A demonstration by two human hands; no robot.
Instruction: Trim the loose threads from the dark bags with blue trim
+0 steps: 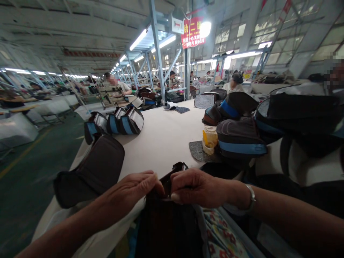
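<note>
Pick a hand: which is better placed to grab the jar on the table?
Right, probably. The right hand sits on the same side as the jar, with open table between them. The left hand would have to cross over the right. Both pinch the dark bag, so one must let go.

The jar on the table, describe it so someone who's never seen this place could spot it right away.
Start at the long white table. On its right side, dark bags with blue stripes are piled up. The jar stands just left of that pile on a grey mat: small, clear, yellowish, the only thing there not made of fabric.
</note>
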